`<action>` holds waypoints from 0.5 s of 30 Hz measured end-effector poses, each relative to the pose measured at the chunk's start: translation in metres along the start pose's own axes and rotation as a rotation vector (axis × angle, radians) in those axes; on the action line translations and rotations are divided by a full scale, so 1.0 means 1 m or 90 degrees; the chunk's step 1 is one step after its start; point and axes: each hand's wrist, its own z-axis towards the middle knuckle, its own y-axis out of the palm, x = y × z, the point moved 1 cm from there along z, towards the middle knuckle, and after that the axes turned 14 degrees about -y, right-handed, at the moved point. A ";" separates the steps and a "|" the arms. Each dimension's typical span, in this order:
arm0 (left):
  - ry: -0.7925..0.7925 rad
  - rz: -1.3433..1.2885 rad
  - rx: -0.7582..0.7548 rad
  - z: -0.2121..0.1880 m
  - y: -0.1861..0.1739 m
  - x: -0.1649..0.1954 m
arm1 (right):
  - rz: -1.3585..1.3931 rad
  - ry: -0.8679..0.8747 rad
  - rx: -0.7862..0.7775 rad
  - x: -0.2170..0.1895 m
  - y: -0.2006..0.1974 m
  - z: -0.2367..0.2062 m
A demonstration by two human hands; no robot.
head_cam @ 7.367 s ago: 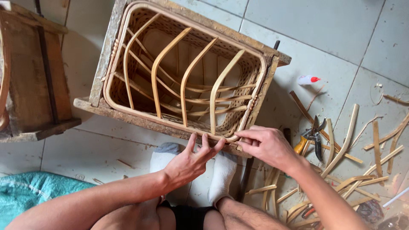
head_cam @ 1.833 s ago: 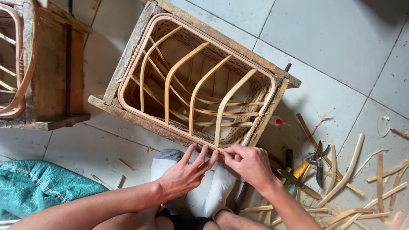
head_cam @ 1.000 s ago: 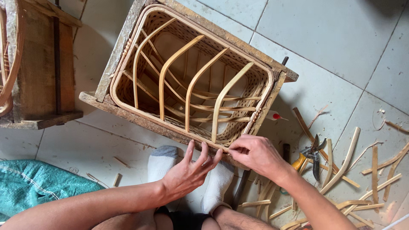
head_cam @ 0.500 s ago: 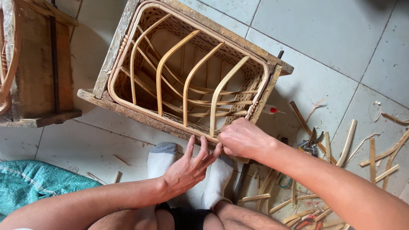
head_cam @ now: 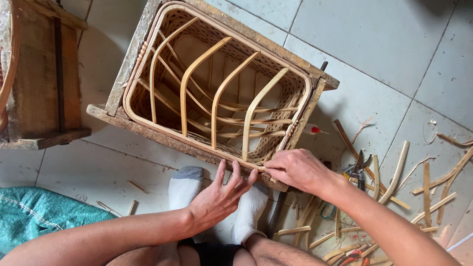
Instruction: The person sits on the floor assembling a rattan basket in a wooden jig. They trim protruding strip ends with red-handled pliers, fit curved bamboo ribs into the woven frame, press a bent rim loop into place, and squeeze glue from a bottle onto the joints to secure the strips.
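Observation:
A rectangular woven rattan basket (head_cam: 162, 59) sits inside a rough wooden frame (head_cam: 133, 125) on the tiled floor, with curved cane ribs arching across its opening. My left hand (head_cam: 221, 194) rests with fingers spread against the frame's near edge. My right hand (head_cam: 295, 170) pinches the basket's rim at the near right corner, fingers curled on the cane. Both feet in white socks (head_cam: 185, 184) press against the frame from below.
A second wooden frame (head_cam: 44, 98) stands at the left. Several cut cane strips (head_cam: 394, 172) and pliers (head_cam: 357, 170) lie on the floor to the right. A teal cloth (head_cam: 39, 216) lies at bottom left. A small red-tipped object (head_cam: 314, 130) lies beside the frame.
My right hand shifted slightly right along the near rim corner. The view tilted a little; the left hand stayed against the frame.

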 end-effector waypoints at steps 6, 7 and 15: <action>0.042 -0.001 -0.074 0.000 0.000 0.002 | -0.007 0.185 -0.230 0.003 -0.017 0.032; 0.042 -0.002 -0.073 0.000 0.001 0.002 | -0.060 0.132 -0.256 0.000 -0.015 0.039; 0.012 0.015 -0.035 -0.001 0.001 0.006 | -0.247 -0.107 -0.268 -0.015 0.009 0.057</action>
